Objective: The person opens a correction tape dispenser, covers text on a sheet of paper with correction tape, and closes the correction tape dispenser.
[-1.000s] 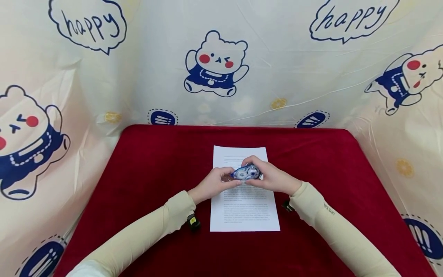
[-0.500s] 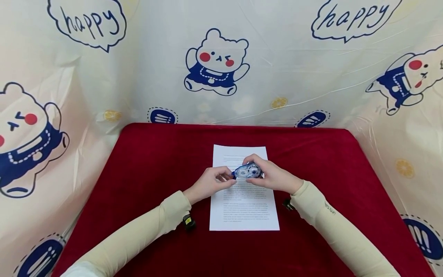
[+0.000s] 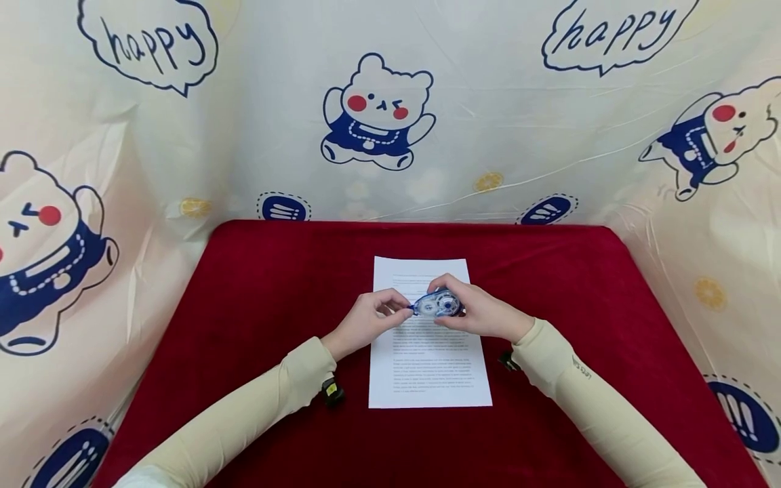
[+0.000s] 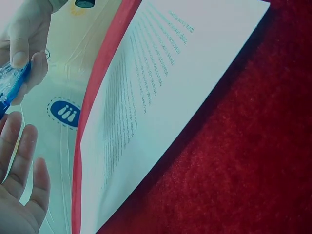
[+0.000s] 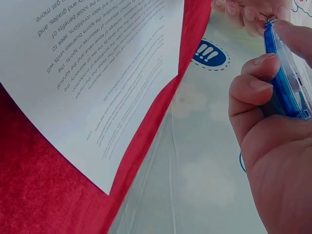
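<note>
A blue and clear correction tape [image 3: 436, 304] is held up over the printed sheet of paper [image 3: 427, 379]. My right hand [image 3: 478, 310] grips its rounded end, fingers along the far side and thumb on the near side. At the narrow tip, the thumb and index finger of my left hand [image 3: 372, 317] pinch together. In the right wrist view, left fingertips [image 5: 249, 14] meet the top end of the blue case [image 5: 279, 73]. The left wrist view shows the other left fingers [image 4: 40, 183] loosely spread, its thumb out of frame.
The sheet lies upright on a table with a dark red velvet cloth [image 3: 274, 285]. Behind and on both sides hangs a pale curtain [image 3: 476, 122] printed with bears and lettering. A black wrist device [image 3: 332, 391] is strapped under the left sleeve.
My left hand has drawn back slightly leftward from the correction tape's body to its tip. The right hand keeps its grip, almost in place.
</note>
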Demonstrator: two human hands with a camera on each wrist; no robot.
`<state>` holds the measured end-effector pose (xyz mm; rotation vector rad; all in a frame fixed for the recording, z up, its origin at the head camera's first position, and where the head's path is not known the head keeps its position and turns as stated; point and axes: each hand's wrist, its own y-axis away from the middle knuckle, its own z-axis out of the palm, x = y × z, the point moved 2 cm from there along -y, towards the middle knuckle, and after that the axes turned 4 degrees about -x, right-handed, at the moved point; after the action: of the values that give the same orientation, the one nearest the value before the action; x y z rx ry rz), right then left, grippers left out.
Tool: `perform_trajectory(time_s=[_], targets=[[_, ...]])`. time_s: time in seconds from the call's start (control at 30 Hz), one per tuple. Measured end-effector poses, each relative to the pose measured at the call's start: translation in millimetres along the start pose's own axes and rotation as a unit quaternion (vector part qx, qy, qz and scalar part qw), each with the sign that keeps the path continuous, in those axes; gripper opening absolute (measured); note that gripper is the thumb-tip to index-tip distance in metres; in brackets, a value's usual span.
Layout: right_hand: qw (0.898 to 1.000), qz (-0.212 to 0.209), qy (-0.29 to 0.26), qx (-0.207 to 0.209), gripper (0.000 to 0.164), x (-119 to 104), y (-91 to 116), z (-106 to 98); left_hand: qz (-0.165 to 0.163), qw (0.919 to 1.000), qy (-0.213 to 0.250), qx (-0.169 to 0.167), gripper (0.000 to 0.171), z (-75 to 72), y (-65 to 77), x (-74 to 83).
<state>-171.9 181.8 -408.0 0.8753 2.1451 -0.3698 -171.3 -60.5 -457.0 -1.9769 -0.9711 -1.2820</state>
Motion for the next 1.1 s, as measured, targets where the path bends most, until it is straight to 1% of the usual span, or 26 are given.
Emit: perform_trajectory(time_s=[0.17,0.3,0.5,0.6,0.7,0.83,0.93,1.0,1.1], targets=[[1.0,0.002,0.017,0.01,0.054,-1.1,0.7,0.1,-0.003,1.0,0.001,0.002,0.012,0.9,0.5,0.9],[0.998,-0.017,0.061,0.031,0.053,-2.1,1.5,0.8,-0.003,1.0,-0.001,0.005,0.012,0.8,1.1,0.3],[0.989,-0.039,0.13,0.054,0.054,-1.6,1.8,1.8,-0.001,1.0,-0.004,0.006,0.012,0.5,1.4,0.3],[0.984,-0.035,0.163,0.059,0.061,-1.0,2.4,2.6,-0.001,0.9999,-0.009,0.005,0.012,0.9,2.4,0.9],[0.981,-0.018,0.184,0.064,0.064,0.6,3.9,3.0,0.002,0.9999,-0.017,-0.001,0.013,0.9,2.8,1.5],[0.98,-0.001,0.187,0.068,0.061,5.0,8.0,1.0,0.009,0.9989,-0.045,-0.01,0.015,-0.1,4.8,2.3],[0.979,0.01,0.192,0.072,0.059,14.4,14.7,-5.1,0.02,0.9964,-0.082,-0.007,0.015,-2.3,7.5,2.8],[0.977,0.022,0.197,0.08,0.057,24.7,22.0,-12.0,0.025,0.9926,-0.119,0.005,0.014,-4.1,9.9,3.0],[0.974,0.055,0.199,0.095,0.052,46.6,36.1,-26.5,0.015,0.983,-0.18,0.034,0.012,-7.3,14.5,5.8]])
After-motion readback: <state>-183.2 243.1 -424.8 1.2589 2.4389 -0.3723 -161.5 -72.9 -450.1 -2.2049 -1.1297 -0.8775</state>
